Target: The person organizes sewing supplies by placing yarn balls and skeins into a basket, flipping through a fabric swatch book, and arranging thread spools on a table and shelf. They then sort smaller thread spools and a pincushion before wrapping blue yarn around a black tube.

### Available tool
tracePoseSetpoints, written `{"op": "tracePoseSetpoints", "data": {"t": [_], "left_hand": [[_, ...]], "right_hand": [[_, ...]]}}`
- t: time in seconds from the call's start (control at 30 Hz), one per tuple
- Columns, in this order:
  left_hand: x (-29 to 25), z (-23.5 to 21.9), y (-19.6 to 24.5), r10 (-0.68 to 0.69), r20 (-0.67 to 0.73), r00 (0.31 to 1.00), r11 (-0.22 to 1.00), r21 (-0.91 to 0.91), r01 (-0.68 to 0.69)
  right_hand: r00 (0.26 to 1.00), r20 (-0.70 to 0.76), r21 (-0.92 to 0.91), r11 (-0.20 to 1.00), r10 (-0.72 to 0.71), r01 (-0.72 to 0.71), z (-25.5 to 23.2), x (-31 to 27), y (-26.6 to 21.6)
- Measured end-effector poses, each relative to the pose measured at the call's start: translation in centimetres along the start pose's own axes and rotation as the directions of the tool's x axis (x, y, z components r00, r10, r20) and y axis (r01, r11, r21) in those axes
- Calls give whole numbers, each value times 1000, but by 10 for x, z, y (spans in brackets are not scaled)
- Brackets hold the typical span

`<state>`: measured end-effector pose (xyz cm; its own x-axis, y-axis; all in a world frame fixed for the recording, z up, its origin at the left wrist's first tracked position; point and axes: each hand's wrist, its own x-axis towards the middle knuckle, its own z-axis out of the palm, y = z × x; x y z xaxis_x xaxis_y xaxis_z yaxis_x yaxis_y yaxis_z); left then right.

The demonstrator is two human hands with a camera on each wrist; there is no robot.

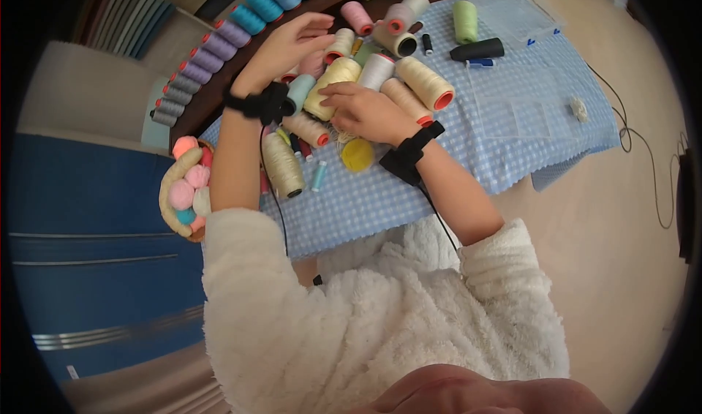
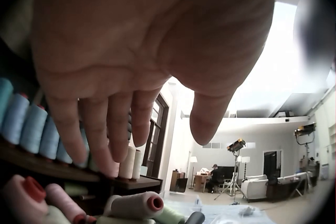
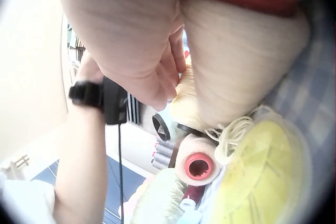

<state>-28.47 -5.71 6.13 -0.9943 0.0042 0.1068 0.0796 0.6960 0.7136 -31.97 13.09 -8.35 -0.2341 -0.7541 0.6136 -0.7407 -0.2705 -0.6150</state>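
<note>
My left hand (image 1: 296, 44) is raised over the heap of thread cones at the back left, its fingers extended and holding nothing. In the left wrist view its palm (image 2: 142, 50) faces the camera, with a pink cone (image 2: 63, 200) and a white cone (image 2: 139, 205) below. My right hand (image 1: 373, 112) is lower, its loosely bent fingers resting on a pale yellow cone (image 1: 333, 85). The right wrist view shows its fingertips (image 3: 167, 90) right at that cone. Beside the hand lie a beige cone (image 1: 404, 99), a round yellow container (image 1: 357, 155) and some loose cream cord (image 3: 231, 137).
Purple and blue thread cones (image 1: 248, 19) line a dark shelf along the back left. A basket (image 1: 172, 194) of yarn balls stands at the left edge. On the right of the checked cloth (image 1: 504, 158) are clear plastic boxes (image 1: 526, 15), a green cone (image 1: 464, 21) and a black object (image 1: 479, 49).
</note>
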Motion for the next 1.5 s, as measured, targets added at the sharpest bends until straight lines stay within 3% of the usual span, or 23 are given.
{"op": "tracePoseSetpoints", "data": {"t": [0.1,0.17,0.23,0.27,0.37,0.43,0.5,0.53,0.63,0.67,0.83,0.9,1.1,1.13,1.17,1.23,1.3,1.33,1.37,1.4,1.43,1.47,1.5], "left_hand": [[-81,-14,7,-96,-22,995,984,-154,92],[-131,-15,-7,-132,-14,991,965,-230,126],[-173,-14,-21,-202,-133,970,952,-258,163],[-188,-16,-46,-162,-219,962,966,-232,110],[-229,-11,-81,-230,-434,871,964,-227,142],[-244,1,-80,-266,-437,859,957,-229,179],[-248,17,-82,-257,-449,855,959,-229,168],[-245,25,-86,-220,-450,866,952,-294,90],[-239,39,-80,-153,-427,891,985,-141,101],[-234,45,-101,-127,-454,882,981,-189,44],[-228,60,-97,229,-540,810,957,278,-85],[-228,72,-100,300,-574,762,917,395,-63],[-224,94,-95,349,-539,767,851,524,-19],[-224,93,-93,354,-556,752,857,514,-23],[-227,92,-92,273,-503,820,844,534,47],[-226,92,-92,258,-500,827,846,530,56],[-224,96,-94,242,-510,825,838,539,87],[-222,99,-95,234,-517,824,834,542,103],[-221,101,-96,241,-535,810,836,538,106],[-220,104,-97,252,-550,797,837,537,106],[-219,105,-97,267,-562,783,836,539,103],[-219,106,-95,331,-618,713,840,537,75],[-221,105,-95,348,-620,704,848,529,47]], "right_hand": [[999,9,-12,999,-39,39,0,1,2],[999,41,4,1000,12,-12,-1,1,-4],[998,52,7,999,30,-31,-1,2,-2],[999,52,-21,1000,9,-8,0,2,-1],[998,54,-19,1000,24,-23,3,4,-1],[998,58,-41,999,28,-25,3,5,-6],[997,66,-92,995,46,-39,2,6,-12],[999,43,-116,993,-2,7,3,7,-14],[990,59,-13,992,127,-126,4,6,-27],[993,72,-101,991,96,-89,4,7,-25],[966,159,-374,918,202,-130,1,13,-57],[960,155,-428,892,233,-147,7,20,-67],[920,197,-645,751,339,-139,10,60,-86],[949,203,-753,658,240,-6,11,74,-81],[959,178,-729,684,223,-24,18,84,-76],[974,110,-638,766,199,-85,40,106,-90],[977,189,-628,753,-93,194,67,127,-98],[955,294,-508,842,-32,185,83,144,-101],[931,354,-531,839,92,119,98,152,-106],[906,409,-512,848,104,134,115,161,-102],[870,429,-574,817,242,56,129,169,-125],[857,491,-508,850,156,137,140,181,-109],[835,546,-437,872,63,220,152,194,-83]]}}
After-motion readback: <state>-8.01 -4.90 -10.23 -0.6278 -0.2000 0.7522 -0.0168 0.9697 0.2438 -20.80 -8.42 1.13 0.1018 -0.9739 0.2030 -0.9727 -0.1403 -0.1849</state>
